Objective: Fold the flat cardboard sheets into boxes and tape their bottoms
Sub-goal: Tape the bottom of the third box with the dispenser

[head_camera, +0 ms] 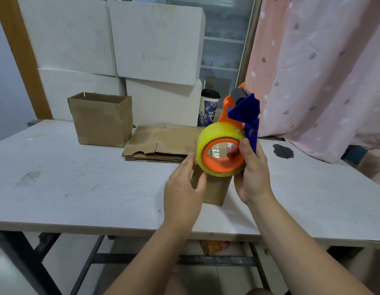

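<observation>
We record the right hand [254, 175] curled round the blue handle of the tape dispenser [243, 111], which is held upright above the tabletop [78, 179]. The left hand [183, 190] lies with its fingers nearly straight against the near rim of the yellow tape roll [216, 129]; blur prevents us from telling whether it pinches a tape end. A small brown box [216, 190] stands directly beneath the roll. Flat cardboard sheets [163, 141] lie stacked behind it, and an open folded box [101, 122] stands to their left.

On table [78, 188], open box [101, 120] L of flat sheets [161, 143].
</observation>
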### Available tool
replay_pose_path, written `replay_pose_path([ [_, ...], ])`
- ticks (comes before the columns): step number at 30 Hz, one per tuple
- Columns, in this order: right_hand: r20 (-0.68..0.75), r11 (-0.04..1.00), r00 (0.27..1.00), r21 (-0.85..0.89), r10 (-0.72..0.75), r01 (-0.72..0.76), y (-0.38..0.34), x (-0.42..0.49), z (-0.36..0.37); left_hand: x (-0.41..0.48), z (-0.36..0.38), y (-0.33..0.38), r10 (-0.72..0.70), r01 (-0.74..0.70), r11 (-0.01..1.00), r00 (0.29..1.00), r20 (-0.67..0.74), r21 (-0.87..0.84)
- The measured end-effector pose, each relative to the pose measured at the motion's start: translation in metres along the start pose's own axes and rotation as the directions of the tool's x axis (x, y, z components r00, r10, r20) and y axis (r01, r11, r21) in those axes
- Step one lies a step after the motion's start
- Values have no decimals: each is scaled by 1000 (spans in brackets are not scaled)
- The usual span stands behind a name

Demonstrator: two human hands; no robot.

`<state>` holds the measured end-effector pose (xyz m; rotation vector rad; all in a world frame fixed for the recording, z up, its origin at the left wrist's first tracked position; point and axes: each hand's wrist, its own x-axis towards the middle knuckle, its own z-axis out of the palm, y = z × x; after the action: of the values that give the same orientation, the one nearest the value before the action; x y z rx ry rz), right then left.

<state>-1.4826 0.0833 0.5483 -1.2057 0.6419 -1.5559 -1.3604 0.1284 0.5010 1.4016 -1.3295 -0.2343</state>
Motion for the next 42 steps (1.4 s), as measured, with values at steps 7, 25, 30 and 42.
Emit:
replay_pose_path([
  [7, 47, 999, 999, -53, 12, -9, -4, 6, -4, 6, 0, -8, 240, -221, 956, 967, -84, 192],
  [25, 376, 920, 925, -379, 58, 97, -47, 50, -26, 24, -15, -30, 625, -598, 705, 778, 64, 382],
  [30, 410, 881, 909, -454, 74, 133, -62, 49, -55, 23, -13, -29, 648, -627, 679, 756, 90, 382],
  [42, 390, 922, 921, -360, 8, 145, -60, 42, -69, 19, -7, -28, 677, -638, 628, 731, 93, 446],
])
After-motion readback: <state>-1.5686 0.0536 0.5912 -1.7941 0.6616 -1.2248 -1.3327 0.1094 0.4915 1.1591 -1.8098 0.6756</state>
